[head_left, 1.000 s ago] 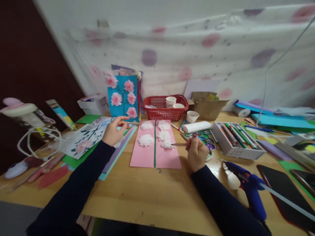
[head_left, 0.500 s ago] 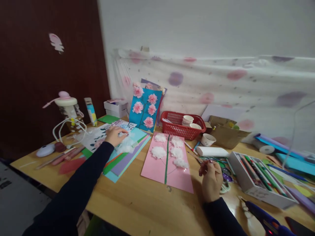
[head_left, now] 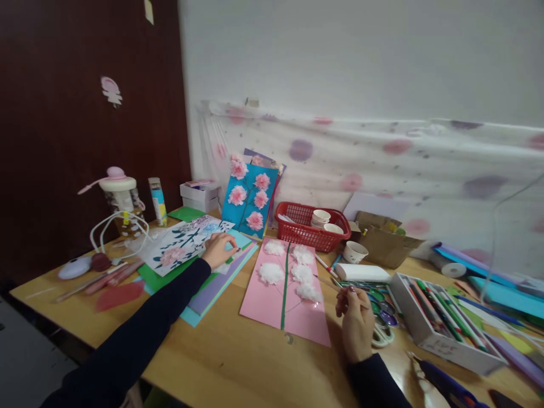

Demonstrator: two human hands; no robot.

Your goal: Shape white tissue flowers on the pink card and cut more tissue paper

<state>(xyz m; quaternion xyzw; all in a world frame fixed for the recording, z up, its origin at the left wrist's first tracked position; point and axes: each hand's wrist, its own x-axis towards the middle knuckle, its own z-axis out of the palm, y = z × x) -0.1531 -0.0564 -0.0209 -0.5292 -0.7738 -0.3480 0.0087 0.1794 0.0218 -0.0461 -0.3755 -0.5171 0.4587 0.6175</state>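
Note:
My left hand (head_left: 220, 249) hovers over or touches a stack of coloured paper (head_left: 206, 300), its fingers bent together. What they hold, if anything, is hidden. A pink sheet (head_left: 259, 306) lies flat between my hands. It bears a green vertical stem (head_left: 285, 283), thin drawn lines and several white cotton tufts (head_left: 271, 273). At the sheet's right side my right hand (head_left: 356, 320) is closed on a slender stick-like tool (head_left: 326, 280), which points left toward the tufts. Its exact kind is too small to tell.
Behind stand a blue card with pink flowers (head_left: 250, 198) and a red basket (head_left: 312, 229) holding paper cups. On the right are a box of markers (head_left: 446, 334), scissors (head_left: 385, 334) and a blue glue gun (head_left: 446, 385). A bottle (head_left: 123, 204) stands left, beside a white cable.
My left hand has moved a little right and forward over the papers. The white cotton seen beside it no longer shows. The view has tilted up slightly; my right hand keeps its hold.

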